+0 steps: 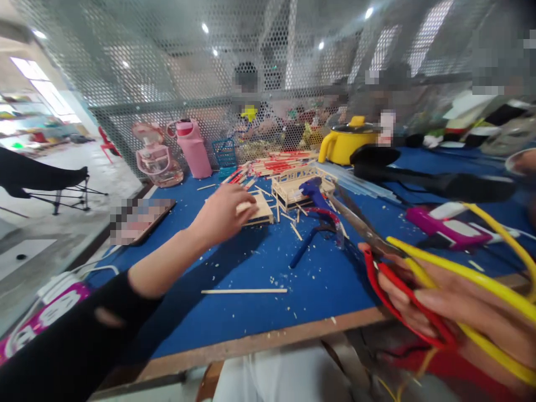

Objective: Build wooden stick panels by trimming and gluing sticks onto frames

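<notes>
My left hand [224, 213] reaches over the table with its fingers bent together at a small flat panel of wooden sticks [263, 209]. A pale bit shows at the fingertips, too blurred to name. Just right of the panel stands a small railed frame built of wooden sticks [299, 187]. Near the right edge my right hand [444, 304] is closed around a pliers-like tool with red and yellow handles [387, 240], its metal end pointing at the frame. A blue-handled tool [310, 245] lies under that metal end. One loose stick [244, 291] rests in front.
Red-tipped sticks [278, 163] are heaped behind the frame. A pink bottle [195, 151], a clear jug [157, 162] and a phone [144, 220] are at left. At right are a yellow pot [352, 144], clear glue sticks [362, 181] and a purple glue gun [446, 226]. Perforated metal mesh [201, 67] rises behind.
</notes>
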Action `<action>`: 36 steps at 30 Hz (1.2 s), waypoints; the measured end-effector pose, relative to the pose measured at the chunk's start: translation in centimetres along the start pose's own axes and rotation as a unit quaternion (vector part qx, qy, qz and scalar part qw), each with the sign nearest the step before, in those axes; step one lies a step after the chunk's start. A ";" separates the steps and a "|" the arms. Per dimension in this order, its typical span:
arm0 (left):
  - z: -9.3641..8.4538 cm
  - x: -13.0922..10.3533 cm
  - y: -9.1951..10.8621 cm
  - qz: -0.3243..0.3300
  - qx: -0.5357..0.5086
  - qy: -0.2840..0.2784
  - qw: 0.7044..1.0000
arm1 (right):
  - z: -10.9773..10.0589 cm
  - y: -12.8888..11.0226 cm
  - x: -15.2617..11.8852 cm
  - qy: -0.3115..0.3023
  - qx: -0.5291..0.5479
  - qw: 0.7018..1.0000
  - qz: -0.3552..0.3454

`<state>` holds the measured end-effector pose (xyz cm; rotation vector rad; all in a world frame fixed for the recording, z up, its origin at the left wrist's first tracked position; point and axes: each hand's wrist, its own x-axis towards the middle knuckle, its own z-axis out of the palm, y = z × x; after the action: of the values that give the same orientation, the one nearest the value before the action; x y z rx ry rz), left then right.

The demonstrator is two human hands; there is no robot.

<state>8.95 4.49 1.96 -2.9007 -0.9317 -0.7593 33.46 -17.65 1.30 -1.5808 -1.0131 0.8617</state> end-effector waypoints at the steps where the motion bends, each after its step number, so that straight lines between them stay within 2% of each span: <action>1: -0.4 -1.3 1.6 0.026 -0.042 -0.070 0.996 | -0.2 0.4 -0.2 -0.055 0.058 0.996 0.032; 3: -0.8 -3.7 4.4 0.024 -0.091 -0.221 0.971 | -0.5 1.0 -0.5 -0.155 0.166 0.970 0.091; 5: -0.5 -5.5 6.2 0.000 -0.092 -0.264 0.960 | -0.3 1.4 -0.6 -0.186 0.223 0.948 0.131; 7: 0.1 -6.0 6.8 -0.017 -0.119 -0.277 0.953 | 0.4 1.5 -0.5 -0.170 0.233 0.947 0.143; 9: 0.4 -5.5 6.7 -0.033 -0.153 -0.249 0.956 | 1.4 1.4 -0.3 -0.162 0.197 0.961 0.111; 12: 0.1 -4.2 6.3 -0.092 -0.236 -0.158 0.954 | 2.9 0.9 0.5 -0.121 0.091 0.988 0.014; 15: -0.3 -3.7 6.2 -0.173 -0.376 -0.082 0.906 | 4.1 0.3 1.3 -0.085 0.010 0.995 -0.051; 17: -0.3 -4.0 6.2 -0.212 -0.454 -0.049 0.864 | 4.9 -0.1 1.8 -0.105 -0.056 0.987 -0.105; 19: -0.1 -4.4 6.2 -0.228 -0.494 -0.019 0.839 | 5.7 -0.4 2.0 -0.133 -0.130 0.969 -0.160; 22: -0.1 -4.9 5.9 -0.219 -0.503 0.016 0.836 | 6.9 -0.6 2.3 -0.142 -0.218 0.945 -0.198; 25: -0.4 -5.0 5.7 -0.196 -0.502 0.028 0.842 | 7.7 -0.6 2.5 -0.132 -0.271 0.926 -0.229; 30: -0.6 -5.2 5.5 -0.151 -0.524 0.039 0.837 | 8.4 -0.7 3.0 -0.128 -0.292 0.903 -0.289; 36: -0.8 -5.4 5.6 -0.141 -0.518 0.058 0.842 | 8.9 -0.6 2.8 -0.114 -0.297 0.897 -0.307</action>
<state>7.86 -3.23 0.99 -3.4708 -1.2253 -1.9725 26.43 -11.67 -0.19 -1.4974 -1.9496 0.3000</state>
